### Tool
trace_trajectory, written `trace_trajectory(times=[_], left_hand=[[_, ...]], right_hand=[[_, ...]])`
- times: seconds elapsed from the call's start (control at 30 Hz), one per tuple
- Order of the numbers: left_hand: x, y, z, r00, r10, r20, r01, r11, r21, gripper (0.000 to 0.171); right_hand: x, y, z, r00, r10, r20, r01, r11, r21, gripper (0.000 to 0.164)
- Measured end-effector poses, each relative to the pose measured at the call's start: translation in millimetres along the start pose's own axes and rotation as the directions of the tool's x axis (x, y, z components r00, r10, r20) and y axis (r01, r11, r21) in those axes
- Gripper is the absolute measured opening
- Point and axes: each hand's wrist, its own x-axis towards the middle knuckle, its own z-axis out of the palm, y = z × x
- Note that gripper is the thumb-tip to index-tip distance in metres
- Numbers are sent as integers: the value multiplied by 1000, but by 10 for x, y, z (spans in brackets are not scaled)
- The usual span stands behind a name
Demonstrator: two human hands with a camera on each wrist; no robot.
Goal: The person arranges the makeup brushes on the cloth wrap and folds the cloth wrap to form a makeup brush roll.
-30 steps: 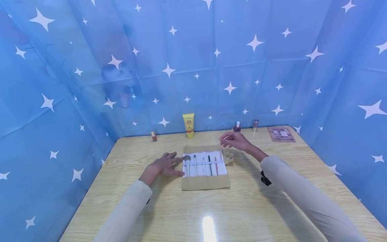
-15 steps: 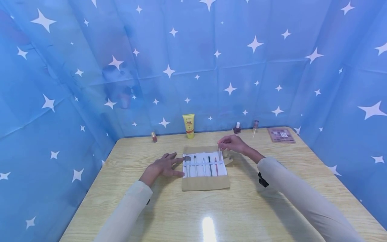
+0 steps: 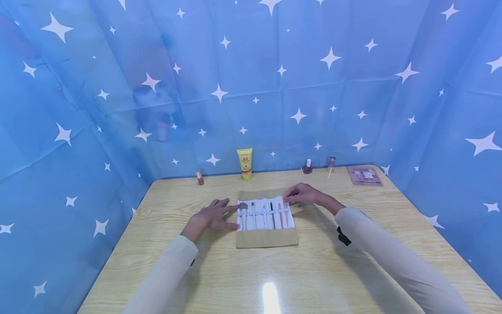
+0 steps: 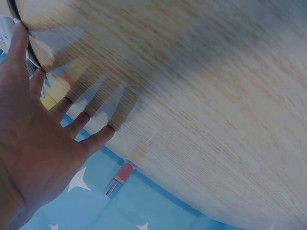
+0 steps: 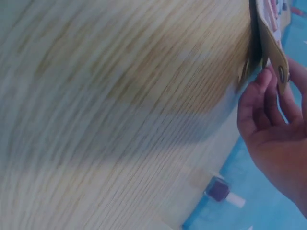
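Observation:
A tan brush roll (image 3: 266,238) lies unfolded on the table, its white lining holding several makeup brushes under a strap. My left hand (image 3: 211,214) rests at the roll's left edge, fingers spread, beside a large fluffy brush (image 3: 243,213). The left wrist view shows the same hand (image 4: 43,129) with straight fingers touching the roll's edge. At the far right slot, my right hand (image 3: 305,194) pinches the top of a thin makeup brush (image 3: 286,217), whose lower part sits behind the strap. In the right wrist view the roll's snap tab (image 5: 280,72) partly hides the fingertips.
Along the back edge stand a lip gloss tube (image 3: 200,178), a yellow squeeze tube (image 3: 245,164), a dark nail polish bottle (image 3: 307,166) and another small cosmetic tube (image 3: 331,162). An eyeshadow palette (image 3: 364,175) lies back right. A starry blue curtain (image 3: 251,87) hangs behind.
My right hand has come down toward the roll, and the thin brush has slid down into the far right slot behind the strap. The left hand has stayed in place.

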Motion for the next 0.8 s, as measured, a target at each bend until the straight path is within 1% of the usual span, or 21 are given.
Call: trace_trajectory(times=[0.13, 0.23, 0.37, 0.53, 0.63, 0.8], left_hand=[[15, -5, 12, 1000, -3, 1, 3, 1000, -1, 84], [22, -9, 16, 1000, -4, 2, 4, 1000, -4, 85], [20, -10, 14, 1000, -2, 3, 2, 1000, -15, 84], [10, -16, 22, 1000, -3, 4, 4, 1000, -23, 84], [11, -15, 21, 1000, -1, 3, 1, 1000, -19, 84], [13, -10, 15, 1000, 5, 6, -5, 1000, -6, 84]], right_hand=[[-52, 11, -7, 997, -43, 67, 47, 997, -63, 21], [-64, 19, -8, 992, -72, 107, 79, 995, -65, 22], [-41, 19, -6, 989, -75, 124, 84, 994, -68, 21], [-18, -17, -4, 987, -79, 140, 94, 990, -103, 20], [-10, -40, -7, 985, -81, 152, 100, 988, -120, 20], [1, -42, -7, 985, -63, 158, 86, 986, -142, 20]])
